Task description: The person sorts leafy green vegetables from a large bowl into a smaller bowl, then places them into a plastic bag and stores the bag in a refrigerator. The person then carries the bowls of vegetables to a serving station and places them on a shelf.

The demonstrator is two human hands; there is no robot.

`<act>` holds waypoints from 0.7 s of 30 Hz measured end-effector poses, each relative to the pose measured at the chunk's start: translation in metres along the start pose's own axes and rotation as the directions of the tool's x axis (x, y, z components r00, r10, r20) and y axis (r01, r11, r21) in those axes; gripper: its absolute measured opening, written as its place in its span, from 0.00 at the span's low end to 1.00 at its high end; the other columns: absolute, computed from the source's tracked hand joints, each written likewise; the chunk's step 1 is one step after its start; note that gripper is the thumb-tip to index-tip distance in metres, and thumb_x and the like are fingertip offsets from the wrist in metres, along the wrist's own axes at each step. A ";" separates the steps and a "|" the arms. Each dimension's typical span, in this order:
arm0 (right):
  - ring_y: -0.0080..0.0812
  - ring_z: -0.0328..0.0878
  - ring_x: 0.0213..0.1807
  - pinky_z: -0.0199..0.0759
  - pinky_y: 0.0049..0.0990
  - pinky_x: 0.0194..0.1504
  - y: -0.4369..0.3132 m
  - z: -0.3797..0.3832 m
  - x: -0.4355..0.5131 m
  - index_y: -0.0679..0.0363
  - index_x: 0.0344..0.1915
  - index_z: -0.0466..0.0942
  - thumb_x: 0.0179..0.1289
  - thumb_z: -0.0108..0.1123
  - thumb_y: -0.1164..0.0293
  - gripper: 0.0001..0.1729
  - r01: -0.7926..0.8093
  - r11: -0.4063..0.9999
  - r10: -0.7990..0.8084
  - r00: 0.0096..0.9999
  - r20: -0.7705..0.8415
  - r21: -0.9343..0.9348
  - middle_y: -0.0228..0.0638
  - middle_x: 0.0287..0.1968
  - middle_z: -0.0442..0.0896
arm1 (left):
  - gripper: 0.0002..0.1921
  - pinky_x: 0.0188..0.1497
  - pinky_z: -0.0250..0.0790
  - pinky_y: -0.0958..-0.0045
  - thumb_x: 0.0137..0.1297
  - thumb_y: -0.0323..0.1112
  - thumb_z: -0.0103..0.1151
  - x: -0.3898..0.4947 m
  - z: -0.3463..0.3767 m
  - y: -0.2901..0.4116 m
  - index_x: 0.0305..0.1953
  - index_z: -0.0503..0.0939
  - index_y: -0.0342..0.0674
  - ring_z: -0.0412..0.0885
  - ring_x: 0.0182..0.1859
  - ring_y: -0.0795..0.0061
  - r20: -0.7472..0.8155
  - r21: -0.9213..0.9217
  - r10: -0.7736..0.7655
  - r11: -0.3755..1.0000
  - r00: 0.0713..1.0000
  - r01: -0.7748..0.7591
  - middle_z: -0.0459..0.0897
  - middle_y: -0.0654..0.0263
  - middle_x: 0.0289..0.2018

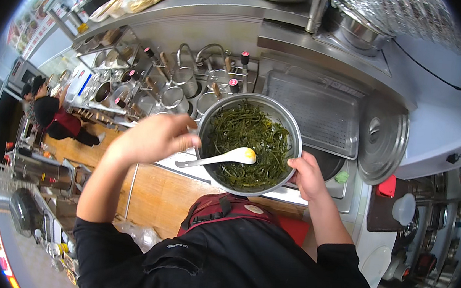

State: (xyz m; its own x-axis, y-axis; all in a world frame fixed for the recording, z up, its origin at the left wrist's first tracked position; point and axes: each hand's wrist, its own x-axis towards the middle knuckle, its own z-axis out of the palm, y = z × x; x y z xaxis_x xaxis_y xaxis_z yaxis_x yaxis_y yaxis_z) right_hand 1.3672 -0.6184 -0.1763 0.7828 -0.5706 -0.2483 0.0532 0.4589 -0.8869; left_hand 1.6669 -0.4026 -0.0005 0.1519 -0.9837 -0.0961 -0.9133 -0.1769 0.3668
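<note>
A round stainless-steel bowl (299, 130) holds dark green shredded seaweed (252, 137). My right hand (308, 174) grips the bowl's right rim, thumb on top. Across the near-left part of the bowl lies a white soup spoon (229, 156), yellow residue in its scoop and its handle sticking out past the rim. My left hand (160, 137), blurred, hovers by the bowl's left rim just above that handle. Its thumb and fingers are apart and nothing shows between them. Whether its fingertips touch the rim is unclear.
Wire noodle strainers (184, 79) stand in a cooker behind the bowl. To the right are a perforated steel tray (313, 110) and a large steel lid (383, 136). A steel shelf (214, 7) runs above. Another person (56, 112) stands far left.
</note>
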 end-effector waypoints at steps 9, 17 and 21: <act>0.36 0.88 0.40 0.88 0.42 0.42 -0.023 0.008 0.044 0.68 0.54 0.77 0.72 0.50 0.69 0.18 -0.049 0.961 0.085 0.989 0.125 -0.272 0.42 0.46 0.86 | 0.18 0.43 0.78 0.55 0.65 0.33 0.68 -0.064 0.075 0.040 0.55 0.82 0.42 0.85 0.43 0.50 -0.236 0.240 -0.115 0.955 0.965 0.173 0.84 0.56 0.39; 0.37 0.88 0.37 0.87 0.39 0.41 -0.019 0.008 0.039 0.70 0.50 0.79 0.72 0.51 0.66 0.19 0.026 0.967 0.006 0.992 0.123 -0.254 0.44 0.41 0.88 | 0.09 0.41 0.75 0.56 0.72 0.27 0.62 -0.052 0.102 0.007 0.51 0.83 0.38 0.80 0.37 0.51 -0.624 0.184 0.187 0.979 0.758 -0.091 0.79 0.56 0.34; 0.36 0.89 0.37 0.87 0.38 0.42 -0.011 0.020 0.030 0.69 0.49 0.80 0.71 0.51 0.66 0.18 0.028 0.970 -0.013 0.998 0.065 -0.243 0.43 0.40 0.89 | 0.08 0.40 0.73 0.63 0.77 0.30 0.58 -0.051 0.086 -0.010 0.49 0.85 0.34 0.79 0.36 0.58 -0.680 0.007 0.119 0.988 0.723 -0.155 0.80 0.57 0.34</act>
State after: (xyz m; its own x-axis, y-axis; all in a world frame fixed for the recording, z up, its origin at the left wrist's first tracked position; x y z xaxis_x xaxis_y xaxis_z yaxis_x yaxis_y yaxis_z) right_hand 1.4026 -0.6264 -0.1664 0.8209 -0.5306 -0.2111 -0.0769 0.2635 -0.9616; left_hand 1.6355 -0.3476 -0.0784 0.2587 -0.7542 0.6036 -0.9285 -0.0217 0.3708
